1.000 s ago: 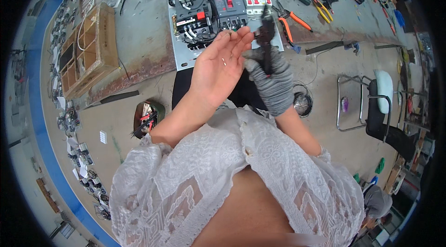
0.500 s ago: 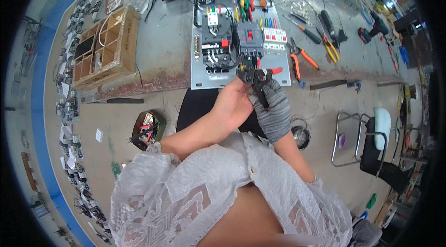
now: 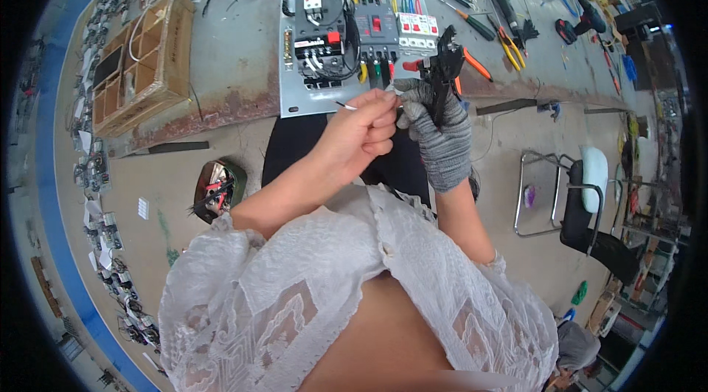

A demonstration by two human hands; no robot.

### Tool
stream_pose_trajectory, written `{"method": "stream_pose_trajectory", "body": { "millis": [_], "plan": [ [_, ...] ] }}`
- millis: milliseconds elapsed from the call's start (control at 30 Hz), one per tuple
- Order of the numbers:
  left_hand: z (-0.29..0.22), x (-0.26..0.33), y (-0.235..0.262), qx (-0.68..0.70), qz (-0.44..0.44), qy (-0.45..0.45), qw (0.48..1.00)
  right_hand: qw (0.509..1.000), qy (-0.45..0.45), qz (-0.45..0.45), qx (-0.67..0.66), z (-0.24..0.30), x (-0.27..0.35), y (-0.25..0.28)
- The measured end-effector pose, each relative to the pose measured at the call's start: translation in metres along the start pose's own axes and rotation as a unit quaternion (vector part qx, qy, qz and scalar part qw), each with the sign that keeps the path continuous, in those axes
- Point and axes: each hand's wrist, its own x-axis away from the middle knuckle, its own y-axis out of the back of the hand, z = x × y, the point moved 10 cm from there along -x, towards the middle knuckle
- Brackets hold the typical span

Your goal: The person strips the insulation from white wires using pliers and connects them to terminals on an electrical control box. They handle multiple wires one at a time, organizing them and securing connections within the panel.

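Bare, my left hand is closed, pinching a thin wire whose white length and dark tip stick out to its left. My right hand, in a grey knitted glove, is wrapped round black crimping pliers held upright, their jaws hard to make out. Its thumb and forefinger meet my left fingertips; what lies between them is too small to tell. Just beyond both hands lies a grey mounting plate bearing a black breaker, white miniature breakers and a contactor with a red button.
A divided cardboard box stands at the bench's left. Orange-handled cutters, yellow-handled pliers, a screwdriver and a cordless drill lie to the right. Below the bench are a tool bin and a chair.
The crimping pliers have moved right and up, away from my left palm. My left fingers have closed on the wire. The whole view has shifted, so the bench sits higher and further left.
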Motion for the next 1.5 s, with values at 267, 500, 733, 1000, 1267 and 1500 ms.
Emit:
{"method": "stream_pose_trajectory", "body": {
  "millis": [267, 500, 733, 1000, 1267, 1500],
  "plan": [
    [0.000, 0.007, -0.002, -0.130, 0.020, 0.041, 0.990, 0.989, -0.073, 0.017, -0.126, -0.009, -0.006, 0.003],
    [-0.016, 0.008, 0.007, -0.209, -0.020, -0.029, 0.977, 0.988, -0.068, 0.046, -0.130, -0.012, -0.010, 0.000],
    [-0.057, 0.020, 0.017, -0.151, -0.086, -0.173, 0.969, 0.987, -0.075, 0.037, -0.138, -0.006, -0.006, -0.001],
    [-0.058, 0.020, 0.011, -0.126, -0.053, -0.190, 0.972, 0.993, -0.083, -0.032, -0.084, -0.013, -0.002, 0.013],
    [-0.043, 0.017, -0.010, -0.343, -0.055, -0.139, 0.927, 0.991, -0.085, -0.021, -0.096, 0.018, -0.023, 0.018],
    [-0.048, 0.017, -0.025, -0.381, -0.015, -0.194, 0.904, 0.983, -0.129, 0.045, -0.121, 0.005, -0.023, -0.005]
  ]
}}
